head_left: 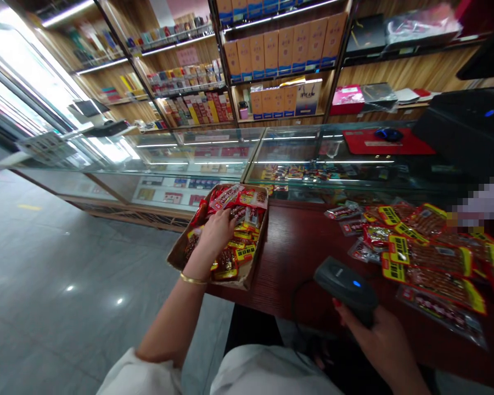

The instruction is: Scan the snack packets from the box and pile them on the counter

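My left hand (219, 231) reaches into an open cardboard box (247, 277) of snack packets (246, 252). Its fingers curl down among the red and yellow packets, and the fingertips are partly hidden, so what they grip is unclear. My right hand (381, 337) is wrapped round the handle of a dark barcode scanner (346, 288) with a lit blue light. The scanner's head points up and left over the dark red table (288, 241). To its right lies a loose pile of sealed snack packets (436, 255), some with yellow ends, some clear.
Behind the table runs a glass display counter (197, 159) with small goods inside. A red mat (389, 144) with a mouse (388, 134) lies on it, beside a dark monitor (469, 129). Shelves of boxes (284, 49) line the wall. A pixelated patch covers the right edge.
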